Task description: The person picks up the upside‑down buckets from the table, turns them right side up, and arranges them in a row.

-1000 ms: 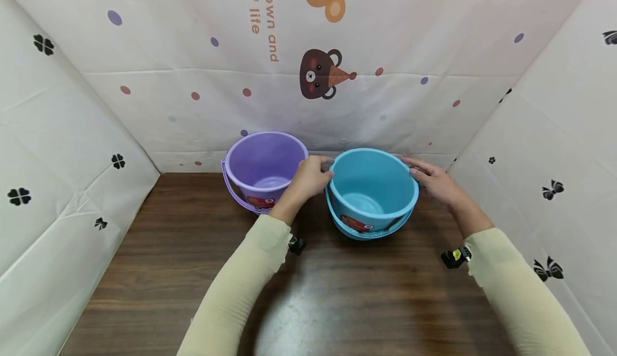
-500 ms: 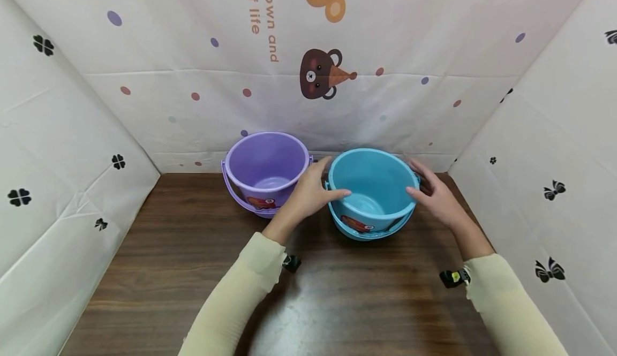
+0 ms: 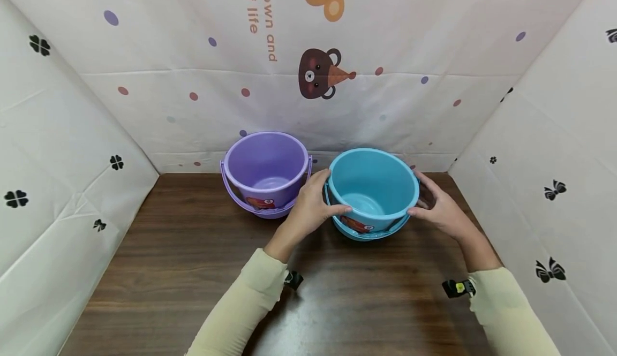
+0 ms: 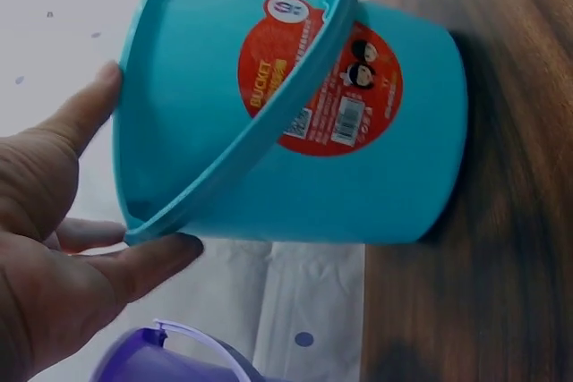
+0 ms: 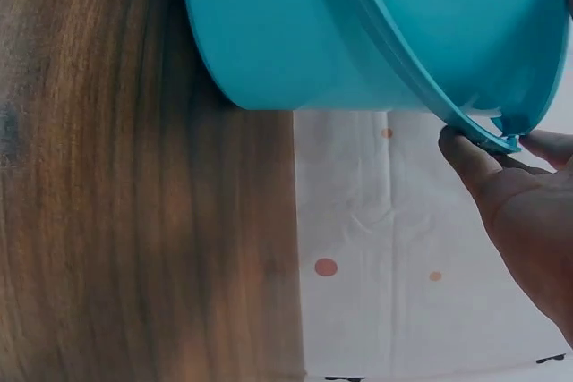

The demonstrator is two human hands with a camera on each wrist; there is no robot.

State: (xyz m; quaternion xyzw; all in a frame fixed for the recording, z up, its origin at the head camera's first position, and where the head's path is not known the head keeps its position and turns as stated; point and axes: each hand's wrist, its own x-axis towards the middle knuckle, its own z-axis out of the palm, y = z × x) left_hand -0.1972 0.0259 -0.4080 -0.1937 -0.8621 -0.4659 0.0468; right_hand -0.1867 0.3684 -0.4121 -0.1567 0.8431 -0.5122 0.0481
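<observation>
A light-blue plastic bucket stands upright on the wooden table, its handle hanging down at the front. The left hand reaches along its left side, fingers extended and thumb at the front of the rim. On the other side, the right hand has fingertips at the rim where the handle attaches and its thumb toward the near side. In the left wrist view, a red label shows on the bucket wall, partly crossed by the handle. The bucket's blue wall fills the top of the right wrist view.
To the left stands a purple bucket with its handle lowered, close beside the left hand. Printed white cloth rises behind the wooden table and along both sides.
Both hands have slid toward the near side of the blue bucket, thumbs coming round to the front of its rim. The two buckets have stayed in place.
</observation>
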